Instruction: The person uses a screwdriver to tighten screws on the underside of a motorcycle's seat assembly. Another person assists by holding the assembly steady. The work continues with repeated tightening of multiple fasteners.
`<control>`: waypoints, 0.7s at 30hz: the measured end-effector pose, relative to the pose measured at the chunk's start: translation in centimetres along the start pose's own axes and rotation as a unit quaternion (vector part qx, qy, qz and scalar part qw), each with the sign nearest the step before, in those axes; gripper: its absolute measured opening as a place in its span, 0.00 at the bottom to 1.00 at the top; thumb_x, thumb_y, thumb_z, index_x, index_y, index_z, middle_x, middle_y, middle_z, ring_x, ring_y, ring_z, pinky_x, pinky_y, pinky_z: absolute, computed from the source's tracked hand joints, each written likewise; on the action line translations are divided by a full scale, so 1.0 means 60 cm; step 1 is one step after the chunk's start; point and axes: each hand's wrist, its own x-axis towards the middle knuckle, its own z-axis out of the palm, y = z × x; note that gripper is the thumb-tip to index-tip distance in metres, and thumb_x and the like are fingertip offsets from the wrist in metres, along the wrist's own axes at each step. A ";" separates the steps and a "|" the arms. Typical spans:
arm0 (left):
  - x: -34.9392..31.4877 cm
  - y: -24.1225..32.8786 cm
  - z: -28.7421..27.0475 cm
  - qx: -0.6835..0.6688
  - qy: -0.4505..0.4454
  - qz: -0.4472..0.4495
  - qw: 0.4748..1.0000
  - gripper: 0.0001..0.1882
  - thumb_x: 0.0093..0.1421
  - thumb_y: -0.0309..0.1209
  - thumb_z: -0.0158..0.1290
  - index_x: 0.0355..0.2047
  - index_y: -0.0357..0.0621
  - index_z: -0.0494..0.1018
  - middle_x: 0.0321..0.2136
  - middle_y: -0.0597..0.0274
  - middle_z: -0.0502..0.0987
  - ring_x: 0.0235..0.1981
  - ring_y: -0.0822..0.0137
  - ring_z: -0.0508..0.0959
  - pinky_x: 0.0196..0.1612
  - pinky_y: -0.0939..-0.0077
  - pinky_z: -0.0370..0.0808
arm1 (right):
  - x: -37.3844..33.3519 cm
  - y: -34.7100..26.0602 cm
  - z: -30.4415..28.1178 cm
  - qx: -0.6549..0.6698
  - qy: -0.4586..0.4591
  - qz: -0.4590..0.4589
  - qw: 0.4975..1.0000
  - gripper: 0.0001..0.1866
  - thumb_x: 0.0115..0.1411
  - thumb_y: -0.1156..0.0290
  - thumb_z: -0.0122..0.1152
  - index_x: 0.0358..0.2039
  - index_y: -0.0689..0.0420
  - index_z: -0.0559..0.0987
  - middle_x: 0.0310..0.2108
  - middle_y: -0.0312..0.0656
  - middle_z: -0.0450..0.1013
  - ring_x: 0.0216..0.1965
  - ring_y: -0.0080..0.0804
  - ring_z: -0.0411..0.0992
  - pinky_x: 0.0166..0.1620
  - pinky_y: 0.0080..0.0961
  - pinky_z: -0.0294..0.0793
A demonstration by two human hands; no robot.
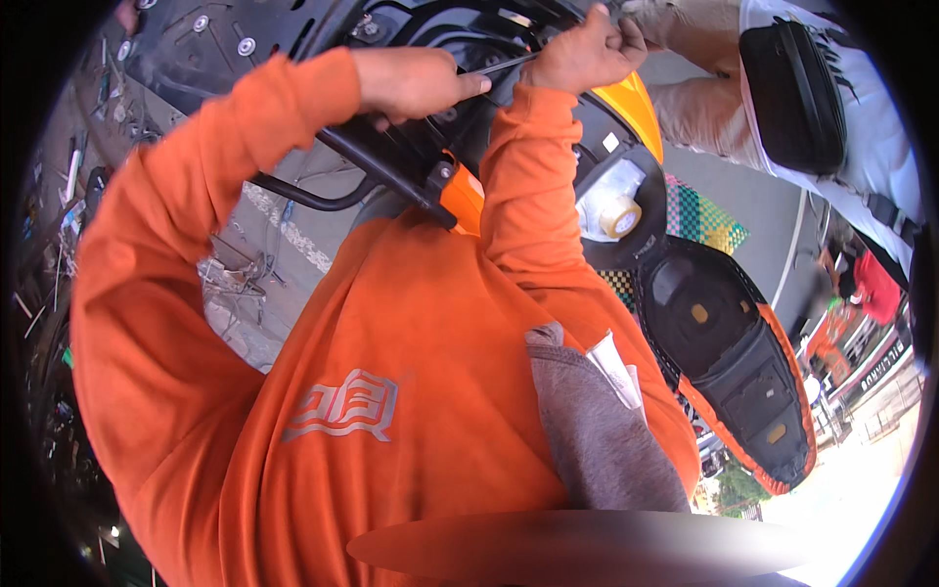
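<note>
My left hand [413, 86] is closed around a thin metal rod-like tool [509, 65], its thumb pointing right along it. The tool reaches toward the heel of my right hand [585, 57]; its far end is hidden. My right hand's fingers are curled, and whatever they may hold cannot be made out. Both hands are over the black and orange bodywork of a motor scooter [641, 115]. Just below my left hand runs a black tubular bar [386, 171]. Nearer me is the scooter's open compartment, with a pale round cap [618, 217] in it.
The scooter's seat [709, 323] is flipped open, underside showing. At the upper right stands a person with a black waist bag [794, 96], close to the scooter. A black panel with bolts [210, 49] lies at the upper left. Loose scraps [240, 284] litter the ground at left.
</note>
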 end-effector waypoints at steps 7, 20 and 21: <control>0.015 0.048 -0.132 0.265 0.002 -0.033 0.964 0.31 0.62 0.57 0.53 0.27 0.35 0.76 0.18 0.55 0.74 0.18 0.60 0.76 0.22 0.65 0.73 | 0.119 -0.113 -0.057 -0.195 -0.595 -0.205 0.752 0.17 0.50 0.70 0.76 0.39 0.60 0.81 0.33 0.41 0.79 0.39 0.32 0.78 0.45 0.26 0.76; 0.043 0.062 -0.197 0.447 0.232 0.159 0.849 0.22 0.52 0.48 0.64 0.24 0.37 0.77 0.21 0.47 0.77 0.26 0.47 0.78 0.31 0.56 0.73 | 0.039 -0.049 -0.050 -0.147 -0.333 -0.229 0.903 0.15 0.44 0.69 0.79 0.29 0.58 0.81 0.24 0.42 0.75 0.24 0.39 0.75 0.27 0.28 0.75; 0.037 0.055 -0.188 0.424 0.246 0.175 0.854 0.23 0.51 0.48 0.64 0.24 0.38 0.77 0.21 0.47 0.76 0.26 0.47 0.78 0.31 0.56 0.73 | 0.044 -0.049 -0.050 -0.142 -0.344 -0.246 0.895 0.15 0.44 0.69 0.79 0.29 0.58 0.81 0.25 0.42 0.75 0.24 0.39 0.75 0.27 0.28 0.75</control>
